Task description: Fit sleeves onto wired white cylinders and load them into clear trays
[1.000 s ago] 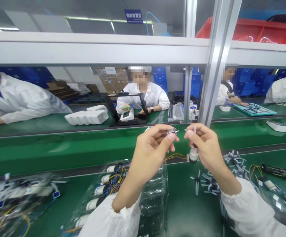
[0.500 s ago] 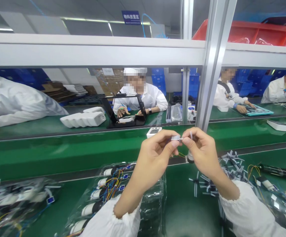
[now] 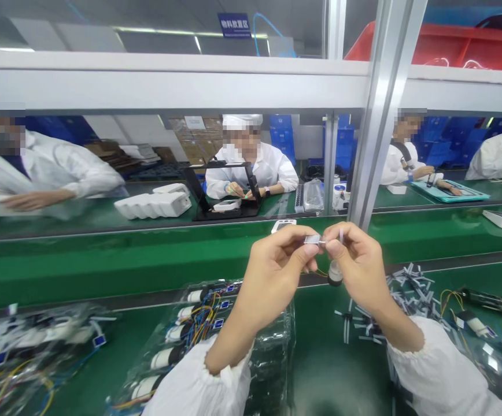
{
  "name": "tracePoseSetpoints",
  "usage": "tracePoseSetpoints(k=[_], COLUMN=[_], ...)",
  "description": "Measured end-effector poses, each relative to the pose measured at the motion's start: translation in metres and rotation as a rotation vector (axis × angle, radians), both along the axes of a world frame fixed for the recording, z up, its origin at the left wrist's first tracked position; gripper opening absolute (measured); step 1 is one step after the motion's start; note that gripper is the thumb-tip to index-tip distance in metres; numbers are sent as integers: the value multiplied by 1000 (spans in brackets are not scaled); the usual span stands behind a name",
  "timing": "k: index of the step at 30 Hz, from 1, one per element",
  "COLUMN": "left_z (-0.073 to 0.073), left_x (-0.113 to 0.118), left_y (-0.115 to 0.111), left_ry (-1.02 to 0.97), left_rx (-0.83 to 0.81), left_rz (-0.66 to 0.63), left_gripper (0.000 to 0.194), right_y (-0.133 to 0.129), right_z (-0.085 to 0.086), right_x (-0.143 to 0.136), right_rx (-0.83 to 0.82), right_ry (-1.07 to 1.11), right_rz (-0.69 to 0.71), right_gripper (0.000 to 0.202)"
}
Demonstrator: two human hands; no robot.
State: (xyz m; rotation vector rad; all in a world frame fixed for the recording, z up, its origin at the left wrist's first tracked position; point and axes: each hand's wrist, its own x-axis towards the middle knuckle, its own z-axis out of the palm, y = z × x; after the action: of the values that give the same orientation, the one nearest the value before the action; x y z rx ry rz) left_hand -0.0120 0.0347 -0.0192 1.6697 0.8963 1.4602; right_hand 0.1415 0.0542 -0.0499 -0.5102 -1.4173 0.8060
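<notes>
Both my hands are raised over the bench, with their fingertips nearly meeting. My left hand (image 3: pixel 279 271) pinches a small flat grey-white rectangular piece (image 3: pixel 312 238) between thumb and fingers. A thin pin-like end juts from that piece toward my right hand (image 3: pixel 359 266), whose thumb and finger close at it. A pale narrow strip (image 3: pixel 342 235) stands up between my right fingers. Just below them is a white-and-black cylinder (image 3: pixel 335 273), with thin yellow wires leading left from it. Whether my right fingers also bear the cylinder's weight is hidden.
A clear plastic tray (image 3: pixel 272 370) holds several wired cylinders. Left lies a bagged heap of wired parts (image 3: pixel 38 341). Grey strips (image 3: pixel 409 283) are piled right, near a black pen-shaped tool (image 3: pixel 494 301). A metal post (image 3: pixel 379 115) rises ahead; co-workers sit beyond the green ledge (image 3: pixel 103 268).
The view has shifted slightly, so the scene sits a little further right. My hands keep the same pinch. The person at far left now faces more toward me.
</notes>
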Motion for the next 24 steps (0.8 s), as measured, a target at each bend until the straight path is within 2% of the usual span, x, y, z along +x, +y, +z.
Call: tracePoseSetpoints(k=[5, 13, 24], left_z=[-1, -10, -16], left_x=[2, 5, -2], left_y=[-3, -2, -2], left_ry=[24, 143, 352], left_rx=[27, 149, 382], left_rz=[19, 135, 264], left_gripper=[5, 12, 18], right_y=[-4, -2, -3], right_z=[-3, -14, -13], right_x=[-5, -14, -15], right_rx=[26, 132, 112], right_ry=[0, -11, -2], right_rz=[-84, -298, -286], right_gripper=[14, 18, 16])
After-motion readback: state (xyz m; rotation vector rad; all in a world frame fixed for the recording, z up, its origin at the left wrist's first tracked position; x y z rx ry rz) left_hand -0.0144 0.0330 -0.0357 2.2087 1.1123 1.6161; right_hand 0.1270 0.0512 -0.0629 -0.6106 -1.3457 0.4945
